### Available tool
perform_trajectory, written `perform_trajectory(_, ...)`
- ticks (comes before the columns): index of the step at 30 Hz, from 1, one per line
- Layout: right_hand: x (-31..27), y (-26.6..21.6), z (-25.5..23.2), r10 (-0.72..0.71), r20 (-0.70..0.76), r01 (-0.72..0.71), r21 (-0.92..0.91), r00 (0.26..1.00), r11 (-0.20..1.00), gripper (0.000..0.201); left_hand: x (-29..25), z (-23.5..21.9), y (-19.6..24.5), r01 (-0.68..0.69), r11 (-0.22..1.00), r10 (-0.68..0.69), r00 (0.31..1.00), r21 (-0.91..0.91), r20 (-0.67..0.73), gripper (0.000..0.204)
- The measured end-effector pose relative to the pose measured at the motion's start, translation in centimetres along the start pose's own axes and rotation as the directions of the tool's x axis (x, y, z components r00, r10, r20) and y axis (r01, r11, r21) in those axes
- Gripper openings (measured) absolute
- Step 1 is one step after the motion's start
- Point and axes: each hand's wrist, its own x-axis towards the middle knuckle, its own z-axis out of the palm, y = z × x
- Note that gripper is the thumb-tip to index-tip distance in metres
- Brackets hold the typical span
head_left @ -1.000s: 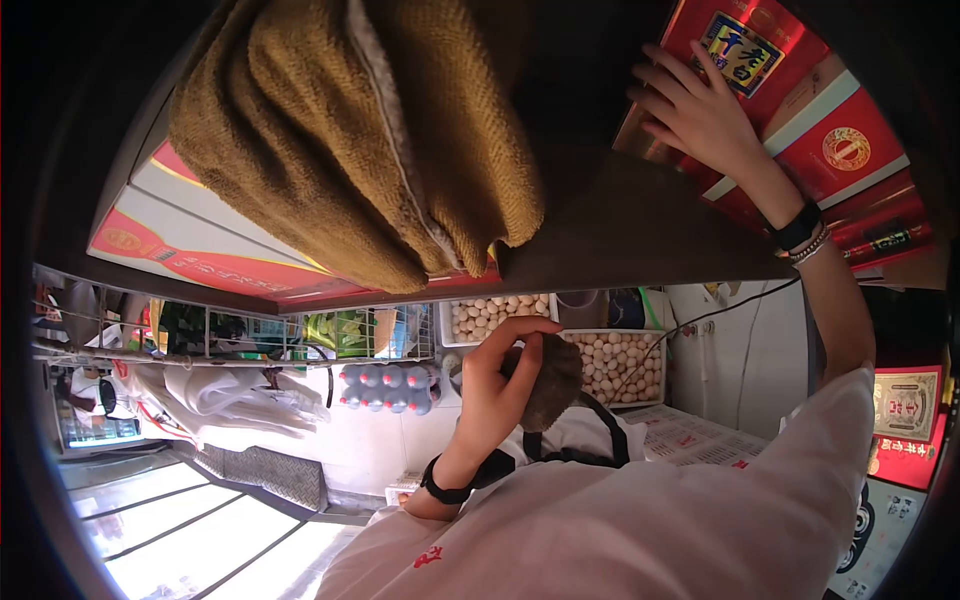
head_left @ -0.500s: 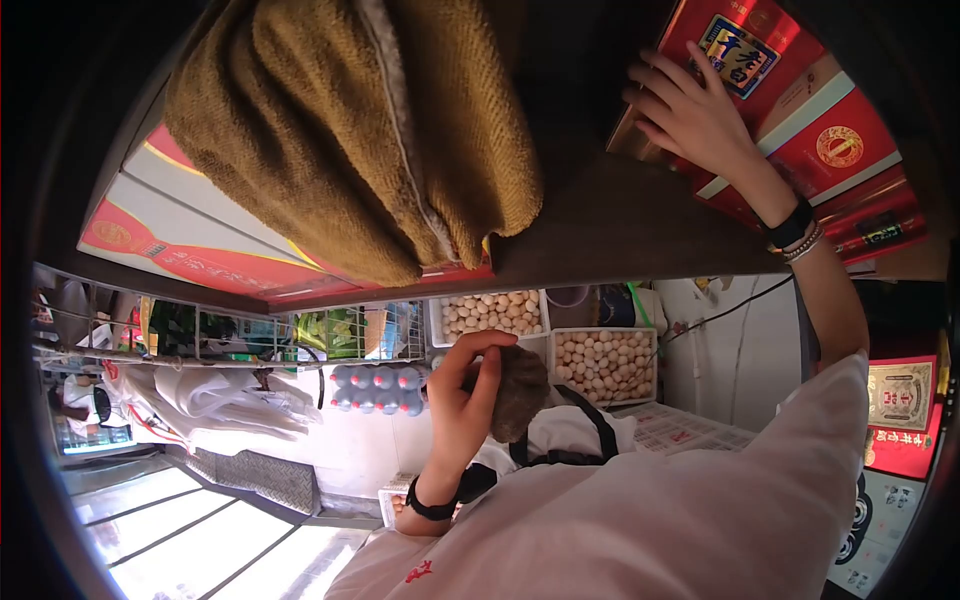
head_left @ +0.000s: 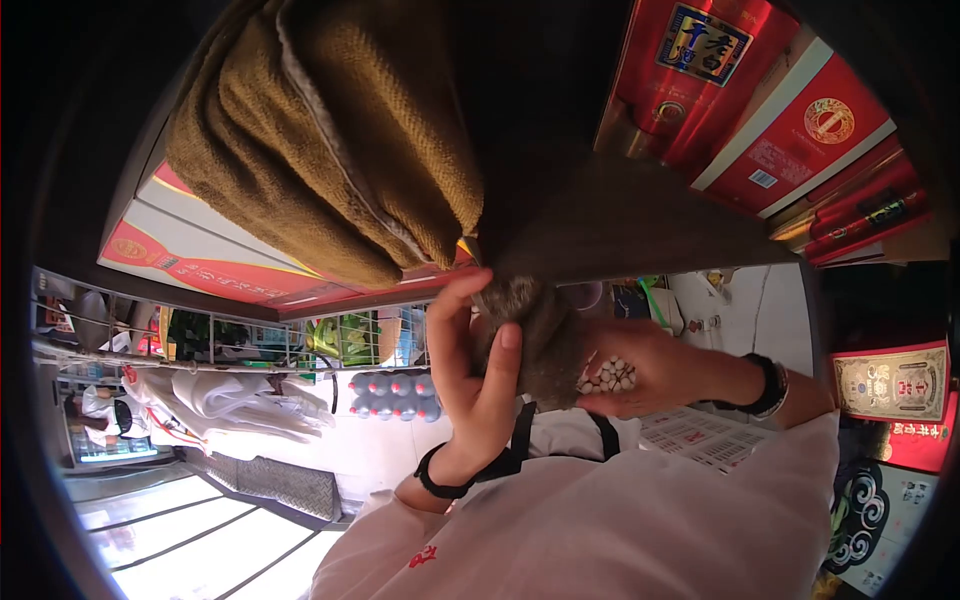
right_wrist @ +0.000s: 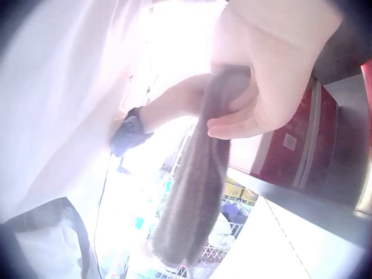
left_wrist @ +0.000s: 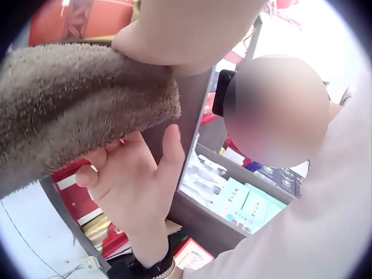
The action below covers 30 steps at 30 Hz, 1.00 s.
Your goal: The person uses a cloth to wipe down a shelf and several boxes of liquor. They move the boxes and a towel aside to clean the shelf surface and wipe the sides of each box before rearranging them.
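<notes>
A dark grey-brown cloth [head_left: 545,345] hangs bunched between both hands, just below the dark shelf edge. My left hand [head_left: 468,375] grips its left side, with the thumb in front. On the other side my right hand [head_left: 665,375] holds it, its fingertips partly hidden by the cloth. In the left wrist view the fuzzy cloth [left_wrist: 75,110] extends left from the left hand [left_wrist: 192,29], while the right hand's fingers bend against its underside. The right wrist view shows the cloth [right_wrist: 195,186] dangling from the right hand [right_wrist: 273,70].
A large brown towel [head_left: 330,130] drapes over boxes at the shelf's left. Red gift boxes [head_left: 800,130] stand on the right. Below are wire baskets [head_left: 340,340], bottles with red caps [head_left: 395,395] and eggs [head_left: 608,375]. Another person appears in the left wrist view.
My right hand has come down from the red boxes to the small cloth. The left hand has risen slightly with the cloth toward the shelf edge.
</notes>
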Motion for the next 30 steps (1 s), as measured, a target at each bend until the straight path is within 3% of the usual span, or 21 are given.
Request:
perform_trajectory(1,0.2,-0.2,0.6,-0.003,-0.003,0.003,0.004,1.000,1.000,0.039,0.7,0.8,0.4,-0.050,0.999,0.050,0.999,0.014,-0.014,0.042)
perform_trajectory(3,0.5,-0.8,1.8,-0.071,-0.231,0.084,0.045,0.970,0.995,0.050,1.9,2.5,1.1,-0.095,0.995,0.095,0.995,0.032,-0.020,0.044)
perform_trajectory(4,0.6,-0.6,1.8,-0.072,-0.238,0.086,0.050,0.969,0.995,0.050,2.5,3.3,1.5,-0.155,0.988,0.155,0.988,0.001,0.022,0.046)
perform_trajectory(5,1.0,-0.2,1.5,-0.034,-0.409,0.104,0.151,0.912,0.983,0.050,3.2,3.8,1.7,-0.214,0.976,0.216,0.974,-0.034,0.064,0.047)
perform_trajectory(6,1.4,0.0,1.0,0.020,-0.563,0.141,0.242,0.826,0.960,0.049,3.8,3.9,1.8,-0.290,0.953,0.279,0.952,0.085,0.123,0.052)
perform_trajectory(8,2.4,-1.8,-1.2,0.177,-0.682,0.277,0.501,0.710,0.820,0.039,5.1,4.8,2.1,-0.406,0.914,0.399,0.903,0.006,0.161,0.061)
perform_trajectory(10,3.8,-4.3,-3.6,0.191,-0.788,0.390,0.481,0.586,0.785,0.038,6.0,4.6,2.3,-0.454,0.884,0.418,0.874,0.111,0.250,0.063)
perform_trajectory(11,4.8,-3.3,-5.4,0.186,-0.792,0.395,0.475,0.582,0.787,0.038,6.2,4.5,2.4,-0.500,0.839,0.419,0.845,0.213,0.334,0.065)
perform_trajectory(12,6.2,-1.5,-7.2,-0.052,-0.869,0.363,0.151,0.493,0.920,0.039,6.1,4.7,2.3,-0.461,0.850,0.366,0.865,0.254,0.343,0.064)
perform_trajectory(13,7.0,-0.4,-8.1,-0.303,-0.857,0.291,-0.190,0.417,0.938,0.040,5.9,4.7,1.8,-0.469,0.809,0.341,0.866,0.356,0.366,0.064)
perform_trajectory(14,7.5,-0.4,-8.1,-0.400,-0.793,0.128,-0.386,0.460,0.913,0.047,5.8,4.6,0.9,-0.474,0.755,0.314,0.868,0.453,0.385,0.065)
perform_trajectory(15,8.2,1.1,-8.0,-0.497,-0.694,0.047,-0.558,0.520,0.829,0.050,5.1,4.3,0.1,-0.380,0.728,0.168,0.906,0.571,0.389,0.066)
perform_trajectory(16,8.9,2.1,-7.7,-0.565,-0.578,-0.021,-0.710,0.589,0.704,0.053,4.5,4.0,-1.0,-0.350,0.660,0.123,0.923,0.665,0.364,0.066)
perform_trajectory(17,8.8,3.0,-6.7,-0.313,-0.614,-0.111,-0.551,0.725,0.827,0.059,4.0,3.4,-2.0,-0.327,0.625,0.066,0.927,0.709,0.370,0.064)
perform_trajectory(20,9.4,5.1,-5.8,-0.084,-0.465,-0.244,-0.600,0.881,0.762,0.063,3.1,1.4,-4.0,-0.300,0.581,0.005,0.931,0.757,0.366,0.057)
perform_trajectory(21,9.8,5.5,-5.7,-0.084,-0.467,-0.244,-0.597,0.880,0.764,0.063,2.9,0.9,-4.3,-0.294,0.574,0.002,0.934,0.764,0.358,0.052)
perform_trajectory(23,11.1,6.3,-5.7,-0.006,-0.436,-0.352,-0.736,0.900,0.578,0.064,2.8,0.7,-4.3,-0.284,0.596,0.000,0.936,0.752,0.353,0.049)
perform_trajectory(24,12.1,7.1,-6.1,-0.005,-0.437,-0.354,-0.735,0.899,0.578,0.064,2.7,0.6,-4.3,-0.273,0.619,0.001,0.938,0.736,0.346,0.046)
perform_trajectory(26,14.0,8.5,-7.2,0.131,-0.429,-0.441,-0.791,0.894,0.424,0.068,2.5,0.2,-5.5,-0.295,0.598,0.020,0.935,0.746,0.353,0.044)
perform_trajectory(28,15.0,9.0,-6.9,0.128,-0.428,-0.446,-0.857,0.895,0.258,0.074,2.3,0.2,-6.3,-0.306,0.601,0.054,0.937,0.738,0.345,0.040)
perform_trajectory(30,15.7,8.8,-6.8,0.103,-0.525,-0.526,-0.779,0.845,0.342,0.077,2.3,0.2,-6.2,-0.274,0.632,0.046,0.947,0.725,0.319,0.035)
